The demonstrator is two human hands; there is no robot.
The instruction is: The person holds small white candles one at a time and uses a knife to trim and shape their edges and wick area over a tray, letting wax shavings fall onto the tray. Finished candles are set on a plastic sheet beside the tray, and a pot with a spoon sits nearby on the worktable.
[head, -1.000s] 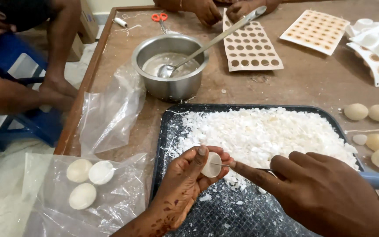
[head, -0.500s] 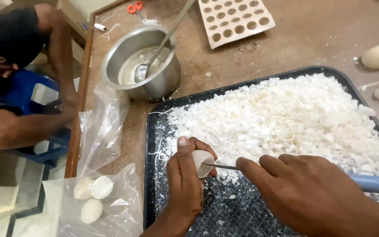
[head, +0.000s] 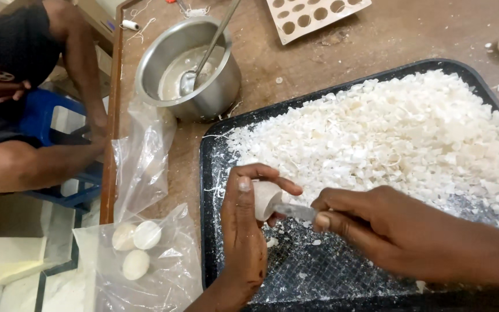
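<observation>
Left hand (head: 242, 231) wrapped around a small white wax dome (head: 264, 199), held just above the near-left corner of a black tray (head: 210, 231). Right hand (head: 394, 231) clenched on a thin metal blade (head: 295, 211), tip laid against the dome's edge. Heaped across the tray's far half: white wax shavings (head: 399, 138), thinning to scattered flakes over bare mesh-patterned black nearest the hands. Beneath it all, a scuffed brown wooden table (head: 411, 40) with a raised left rim. Farther back, a steel pot (head: 187, 66) with a ladle (head: 203, 58) inside; a perforated mould sheet (head: 313, 16) at the top edge. On the left, clear plastic bags (head: 145, 254), one holding three pale domes. Beyond the rim, pale tiled floor and a person seated on a blue stool (head: 53, 115).
</observation>
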